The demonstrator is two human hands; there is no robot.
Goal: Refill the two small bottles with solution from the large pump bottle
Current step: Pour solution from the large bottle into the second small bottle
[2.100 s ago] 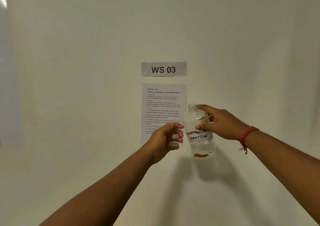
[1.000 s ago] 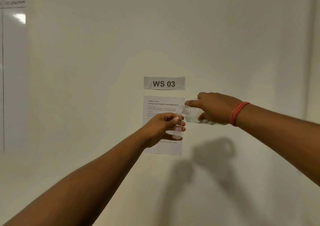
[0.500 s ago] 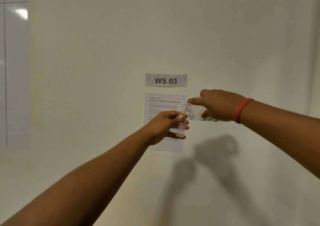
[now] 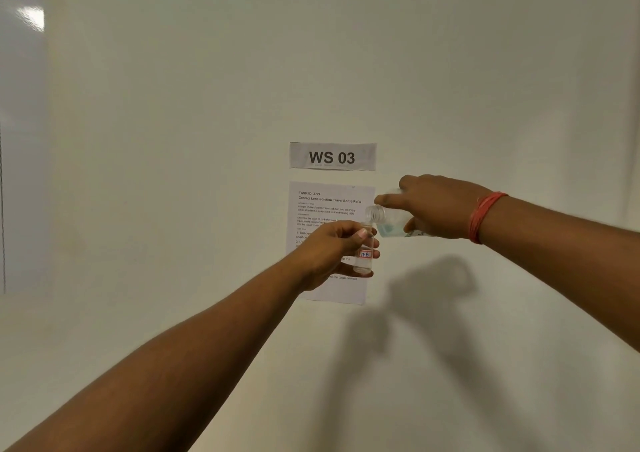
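My left hand (image 4: 332,249) holds a small clear bottle (image 4: 364,254) upright in front of the wall, a little label with a red border on its side. My right hand (image 4: 438,209) grips the large clear bottle (image 4: 389,221) tipped on its side, with its open threaded neck just above the small bottle's mouth. Clear liquid lies in the large bottle's lower side. Its cap and pump are not in view. A second small bottle is not in view.
A white wall fills the view. On it hang a "WS 03" sign (image 4: 332,156) and a printed task sheet (image 4: 329,209), behind my hands. A whiteboard edge (image 4: 20,105) shows at the far left. A red band (image 4: 483,216) circles my right wrist.
The large bottle went from upright beside the small one to tipped sideways over its mouth. Both hands rose slightly against the wall; in the last half second they barely moved.
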